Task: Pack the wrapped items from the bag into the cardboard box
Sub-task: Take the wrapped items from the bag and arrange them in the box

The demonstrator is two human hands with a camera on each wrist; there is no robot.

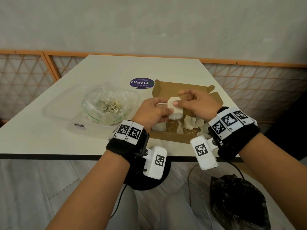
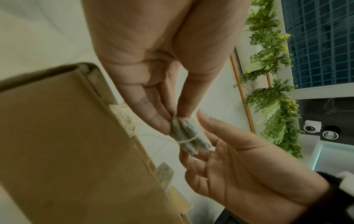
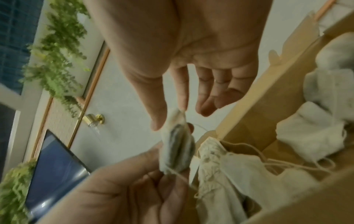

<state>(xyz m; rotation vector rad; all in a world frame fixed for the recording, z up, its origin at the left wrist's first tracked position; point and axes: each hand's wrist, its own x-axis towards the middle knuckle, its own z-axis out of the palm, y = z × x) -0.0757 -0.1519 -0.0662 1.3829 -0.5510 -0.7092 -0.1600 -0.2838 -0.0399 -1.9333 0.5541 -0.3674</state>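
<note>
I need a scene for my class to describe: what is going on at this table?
A person holds one small string-tied paper packet between the left hand and right hand, above the open brown cardboard box. Several packets already lie inside; more remain in the clear plastic bag in a clear tub.

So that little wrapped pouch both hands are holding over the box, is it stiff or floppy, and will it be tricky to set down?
The pouch is probably soft and light: the left hand and right hand pinch it by fingertips alone, and it looks creased. Its loose string trails off and may snag the strings in the box. It likely won't roll, being flat-sided.
</note>
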